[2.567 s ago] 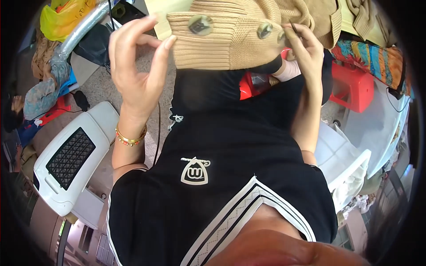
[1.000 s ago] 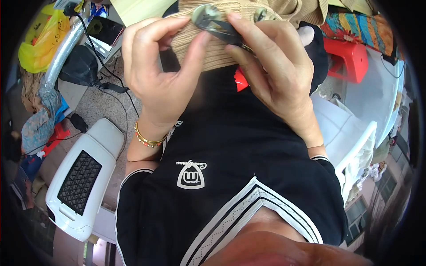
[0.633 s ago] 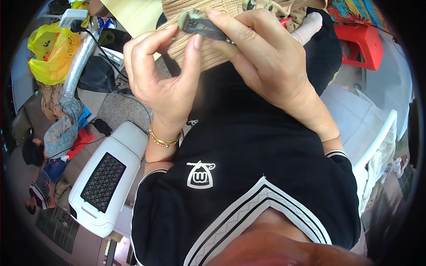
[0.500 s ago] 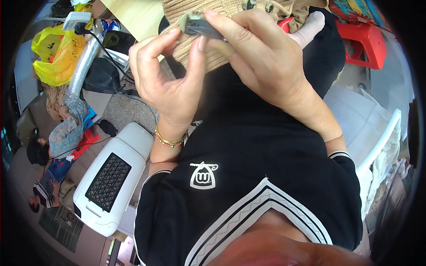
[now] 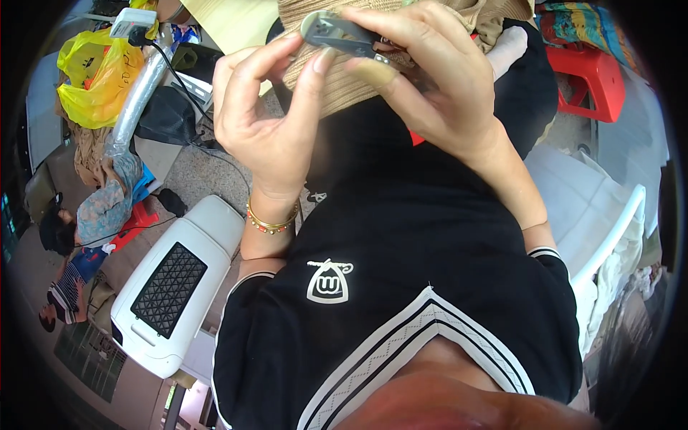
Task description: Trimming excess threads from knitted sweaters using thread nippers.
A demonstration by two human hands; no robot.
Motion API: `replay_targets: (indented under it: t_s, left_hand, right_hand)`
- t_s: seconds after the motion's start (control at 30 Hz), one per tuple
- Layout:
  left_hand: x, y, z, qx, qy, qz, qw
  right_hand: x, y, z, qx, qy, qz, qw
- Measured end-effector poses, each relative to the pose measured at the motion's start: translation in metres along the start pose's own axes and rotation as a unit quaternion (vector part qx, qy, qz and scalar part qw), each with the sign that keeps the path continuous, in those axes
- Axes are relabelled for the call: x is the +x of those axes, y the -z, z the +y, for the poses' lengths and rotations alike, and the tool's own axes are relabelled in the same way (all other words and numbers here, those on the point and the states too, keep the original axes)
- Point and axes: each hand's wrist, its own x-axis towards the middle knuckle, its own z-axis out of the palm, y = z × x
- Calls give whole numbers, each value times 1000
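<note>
A tan ribbed knit garment (image 5: pixel 344 94) lies over my lap at the top of the view. A round, shiny button (image 5: pixel 311 26) stands up from it. My left hand (image 5: pixel 265 118) is closed, its thumb and forefinger pinching at the button's edge. In my right hand (image 5: pixel 448 82) are small dark thread snips (image 5: pixel 351 41), gripped between thumb and fingers. Their tip lies over the button; whether any thread is between the blades I cannot make out. A yellowish cover (image 5: pixel 374 72) sits on my right thumb.
A red plastic stool (image 5: pixel 598 82) stands at the right, near a white chair arm (image 5: pixel 616 229). On the left are a yellow plastic bag (image 5: pixel 93 93), a black cable (image 5: pixel 172 75) and a white appliance (image 5: pixel 179 287) with a black grille. Two people (image 5: pixel 68 294) are farther left.
The snips have turned, and their pivot end now shows below my right fingers. Both hands have shifted slightly to the right, with the button between them.
</note>
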Motion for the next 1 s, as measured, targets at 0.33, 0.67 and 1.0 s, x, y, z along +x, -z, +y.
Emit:
replay_targets:
  t_s: [0.33,0.67,1.0]
  left_hand:
    - [6,0,5,-8,9,-32,999]
    - [14,0,5,-11,2,-47,999]
    - [33,5,19,51,-5,-90,995]
  right_hand:
    - [5,0,16,44,-27,-26,998]
    - [9,-6,24,160,-65,1,985]
    - [10,-24,65,118,152,63,979]
